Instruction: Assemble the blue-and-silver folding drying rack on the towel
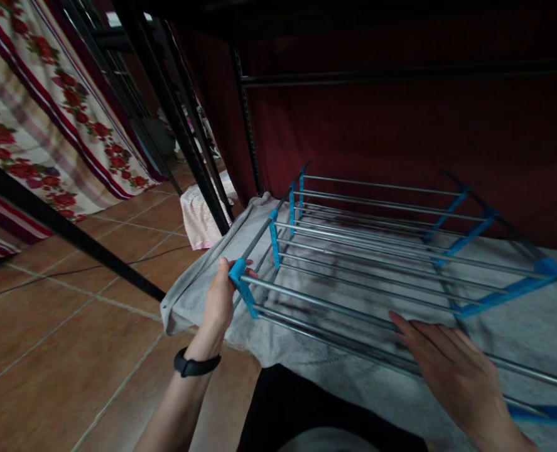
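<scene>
A shoe rack of thin metal tubes with blue plastic connectors [273, 238] lies on a grey blanket [278, 348] in front of me. My left hand [220, 295] is closed around the rack's near left corner, with the thumb by the blue connector and fingertips showing behind it. My right hand [452, 364] lies over the front metal tube [325, 303] toward the right, its fingers bent across the tube and their tips hidden. Blue side pieces [490, 299] on the right lean at a slant. A black band [196, 364] circles my left wrist.
A black metal frame [184, 125] rises at the left, with a diagonal black bar [71, 229] near me. Dark red cloth [377, 132] hangs behind the rack. A floral curtain [66, 107], brown tiled floor [71, 326], a cable [113, 265] and a striped cloth [203, 216] are to the left.
</scene>
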Motion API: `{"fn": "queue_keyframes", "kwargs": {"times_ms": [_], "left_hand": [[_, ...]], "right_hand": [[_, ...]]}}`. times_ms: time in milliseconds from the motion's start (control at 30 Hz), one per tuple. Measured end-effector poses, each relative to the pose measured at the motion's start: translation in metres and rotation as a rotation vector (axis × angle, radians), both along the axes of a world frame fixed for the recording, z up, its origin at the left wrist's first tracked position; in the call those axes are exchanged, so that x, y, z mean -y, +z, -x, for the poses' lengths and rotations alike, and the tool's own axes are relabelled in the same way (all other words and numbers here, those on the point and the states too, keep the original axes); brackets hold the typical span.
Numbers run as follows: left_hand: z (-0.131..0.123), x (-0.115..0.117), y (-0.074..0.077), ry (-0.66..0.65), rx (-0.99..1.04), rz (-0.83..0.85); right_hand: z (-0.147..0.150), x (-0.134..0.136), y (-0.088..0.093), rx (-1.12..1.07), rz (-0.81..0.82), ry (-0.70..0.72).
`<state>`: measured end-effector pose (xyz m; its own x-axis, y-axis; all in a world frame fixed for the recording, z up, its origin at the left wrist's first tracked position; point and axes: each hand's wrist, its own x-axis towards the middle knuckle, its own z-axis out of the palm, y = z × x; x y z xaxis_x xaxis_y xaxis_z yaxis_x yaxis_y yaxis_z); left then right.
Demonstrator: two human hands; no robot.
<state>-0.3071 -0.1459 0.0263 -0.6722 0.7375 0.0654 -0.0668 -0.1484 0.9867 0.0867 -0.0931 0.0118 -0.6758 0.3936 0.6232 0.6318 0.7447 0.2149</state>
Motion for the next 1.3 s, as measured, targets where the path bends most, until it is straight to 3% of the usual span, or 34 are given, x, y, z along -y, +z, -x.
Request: {"fn": "queue_keyframes", "kwargs": {"times_ms": [67, 233, 567, 1133, 1300], "left_hand": [[-0.005, -0.005, 0.001, -0.082, 0.073, 0.02], [-0.009, -0.008, 0.005, -0.125, 0.033, -0.014], [-0.012, -0.01, 0.004, -0.068, 0.028, -0.035], [-0.009, -0.005, 0.002, -0.144, -0.047, 0.027], [-0.004, -0.006, 0.01, -0.203, 0.013, 0.079]], "right_hand": [[0.0, -0.001, 0.001, -0.009, -0.007, 0.01], [-0.002, -0.001, 0.001, 0.007, 0.004, 0.021], [-0.002, 0.0, 0.002, 0.006, -0.012, 0.01], [0.002, 0.0, 0.002, -0.031, 0.074, 0.006], [0.004, 0.005, 0.009, -0.066, 0.151, 0.033]]}}
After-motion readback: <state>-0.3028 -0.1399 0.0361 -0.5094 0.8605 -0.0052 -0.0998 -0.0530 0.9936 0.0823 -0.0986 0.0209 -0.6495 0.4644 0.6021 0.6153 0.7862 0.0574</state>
